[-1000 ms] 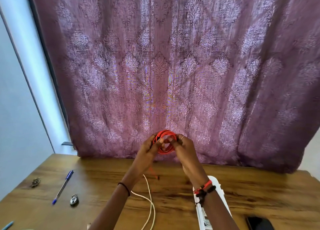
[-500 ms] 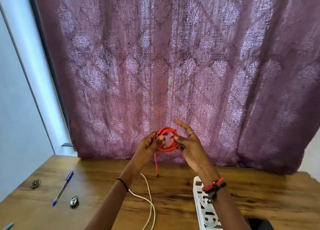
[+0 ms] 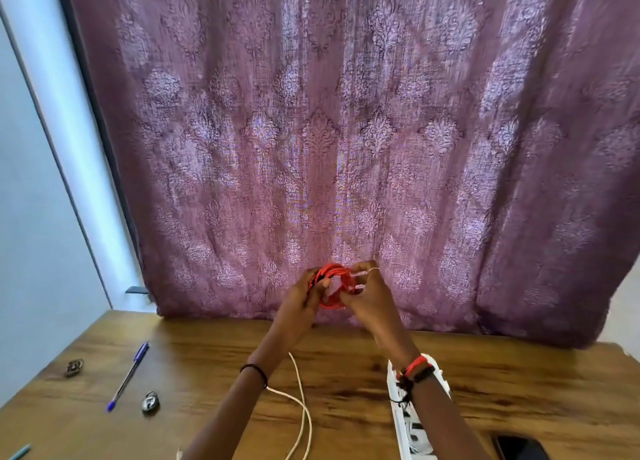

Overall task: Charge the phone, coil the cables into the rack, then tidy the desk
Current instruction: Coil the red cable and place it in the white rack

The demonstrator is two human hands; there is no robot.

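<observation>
Loops of red cable (image 3: 332, 271) are held up in front of the purple curtain (image 3: 311, 130), above the far middle of the desk (image 3: 519, 383): the left hand (image 3: 299, 309) curls its fingers round the coil's left side, and the right hand (image 3: 370, 298) pinches the right side between thumb and fingers. On the desk beneath, a white cable (image 3: 304, 411) snakes near the left forearm and a white power strip (image 3: 405, 428) lies partly under the right wrist, with a dark phone (image 3: 519, 449) at the near right edge. Off to the left lie a blue pen (image 3: 129, 374), a small padlock (image 3: 150, 402) and a little metal piece (image 3: 73, 367).
</observation>
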